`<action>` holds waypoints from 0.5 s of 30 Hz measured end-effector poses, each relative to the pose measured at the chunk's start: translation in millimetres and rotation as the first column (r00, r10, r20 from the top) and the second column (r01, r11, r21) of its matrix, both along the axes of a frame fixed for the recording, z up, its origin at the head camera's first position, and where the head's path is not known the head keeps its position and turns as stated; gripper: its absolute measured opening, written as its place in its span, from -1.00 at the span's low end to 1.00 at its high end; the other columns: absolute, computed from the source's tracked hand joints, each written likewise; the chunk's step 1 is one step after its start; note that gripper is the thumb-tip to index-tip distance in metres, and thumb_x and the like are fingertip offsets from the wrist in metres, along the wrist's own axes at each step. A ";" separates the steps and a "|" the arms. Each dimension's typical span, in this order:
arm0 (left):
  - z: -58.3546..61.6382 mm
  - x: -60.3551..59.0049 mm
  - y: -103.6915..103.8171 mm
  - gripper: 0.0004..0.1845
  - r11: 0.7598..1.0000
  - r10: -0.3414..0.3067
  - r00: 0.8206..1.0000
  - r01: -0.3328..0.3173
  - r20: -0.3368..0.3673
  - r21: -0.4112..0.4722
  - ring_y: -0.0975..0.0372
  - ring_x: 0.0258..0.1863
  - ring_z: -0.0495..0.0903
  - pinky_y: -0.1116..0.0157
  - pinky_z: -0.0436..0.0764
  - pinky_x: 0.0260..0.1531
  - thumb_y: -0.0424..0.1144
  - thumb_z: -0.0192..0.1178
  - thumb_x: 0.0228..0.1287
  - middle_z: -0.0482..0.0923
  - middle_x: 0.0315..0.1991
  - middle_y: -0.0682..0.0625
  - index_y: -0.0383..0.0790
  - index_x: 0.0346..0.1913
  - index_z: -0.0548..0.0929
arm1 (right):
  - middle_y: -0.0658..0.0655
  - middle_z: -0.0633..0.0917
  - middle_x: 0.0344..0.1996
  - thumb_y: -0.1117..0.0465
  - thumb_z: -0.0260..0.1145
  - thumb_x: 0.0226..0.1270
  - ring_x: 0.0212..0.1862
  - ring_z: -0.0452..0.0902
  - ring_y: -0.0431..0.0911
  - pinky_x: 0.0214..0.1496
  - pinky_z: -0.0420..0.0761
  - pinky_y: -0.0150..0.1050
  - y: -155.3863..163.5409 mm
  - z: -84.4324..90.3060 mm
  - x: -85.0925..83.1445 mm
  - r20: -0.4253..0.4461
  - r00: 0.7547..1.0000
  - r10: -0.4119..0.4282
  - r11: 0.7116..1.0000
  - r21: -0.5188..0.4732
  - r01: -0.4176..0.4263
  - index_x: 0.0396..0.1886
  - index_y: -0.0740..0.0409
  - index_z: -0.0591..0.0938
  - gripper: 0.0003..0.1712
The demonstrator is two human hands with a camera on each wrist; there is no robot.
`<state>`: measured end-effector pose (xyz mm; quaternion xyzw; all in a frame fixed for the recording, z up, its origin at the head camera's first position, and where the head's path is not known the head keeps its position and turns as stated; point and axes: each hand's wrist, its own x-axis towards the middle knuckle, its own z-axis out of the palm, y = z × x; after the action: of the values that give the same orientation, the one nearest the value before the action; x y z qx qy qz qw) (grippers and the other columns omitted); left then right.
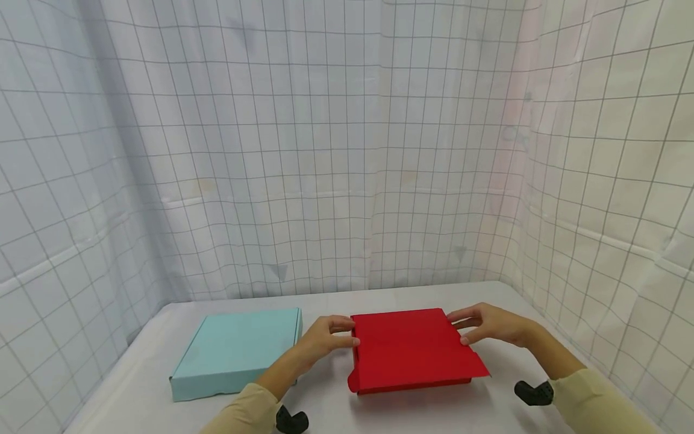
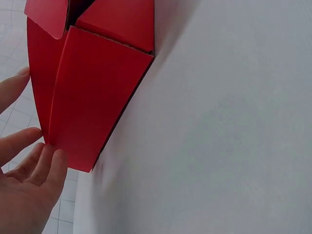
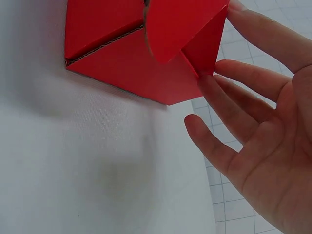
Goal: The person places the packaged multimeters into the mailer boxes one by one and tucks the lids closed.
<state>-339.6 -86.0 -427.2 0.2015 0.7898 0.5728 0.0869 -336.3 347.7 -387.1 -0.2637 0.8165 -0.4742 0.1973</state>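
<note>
A: Two boxes logged on the bench [image 1: 141, 374]. Item one: red box [image 1: 412, 349], flat corrugated card, at about 5 o'clock of the bench, lid down, with a rounded tab hanging over its near left corner. Item two: pale blue box [image 1: 235, 352], closed, just to the red one's 9 o'clock, apart from it.

B: Hands?

A: Left hand [image 1: 325, 340] at the red box's left edge, fingers fairly straight, tips touching the card, nothing gripped. Right hand [image 1: 488, 325] at the far right corner, fingers extended and touching the edge, likewise gripping nothing. The wrist views confirm it: left fingers [image 2: 46, 165] against a side flap, right fingers [image 3: 219, 97] against the corner.

B: Risks?

A: My judgement: the lid looks unlocked, its front flap jutting past the base. Uneven pressure from either side could skew the lid or crease a flap. A hard push could slide the light box over the smooth cloth, perhaps toward the pale blue box.
</note>
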 end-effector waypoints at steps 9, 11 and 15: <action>-3.3 0.5 0.8 -0.40 1.000 -0.004 1.000 0.004 -0.011 -0.019 -0.13 0.30 0.49 0.01 0.67 0.06 -0.18 0.49 0.25 0.47 0.34 -0.18 -0.37 0.29 0.61 | 0.45 0.35 0.44 0.17 0.46 0.31 0.39 0.34 0.40 0.17 0.64 0.02 -4.7 -1.2 2.8 -0.064 0.998 -0.002 0.999 0.053 0.005 0.43 0.37 0.47 -0.25; -3.4 0.9 1.3 -0.39 1.000 -0.001 1.000 0.000 -0.013 -0.022 -0.13 0.29 0.50 0.01 0.67 0.06 -0.18 0.50 0.24 0.48 0.34 -0.18 -0.37 0.29 0.61 | 0.46 0.33 0.45 0.16 0.46 0.30 0.39 0.34 0.40 0.18 0.64 0.04 -5.5 -1.0 3.0 -0.073 0.997 0.000 0.998 0.059 0.004 0.43 0.36 0.48 -0.25; -2.4 3.0 1.5 -0.38 1.000 -0.004 1.000 0.004 -0.013 -0.019 -0.13 0.28 0.50 0.00 0.66 0.07 -0.19 0.50 0.24 0.51 0.31 -0.19 -0.39 0.29 0.60 | 0.47 0.31 0.47 0.16 0.46 0.28 0.39 0.34 0.41 0.19 0.62 0.10 -7.7 -0.3 3.4 -0.090 0.996 0.011 0.997 0.071 -0.005 0.43 0.36 0.47 -0.23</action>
<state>-336.7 -84.5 -429.6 0.2062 0.7952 0.5639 0.0847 -332.9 340.0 -387.4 -0.2809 0.8399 -0.4316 0.1713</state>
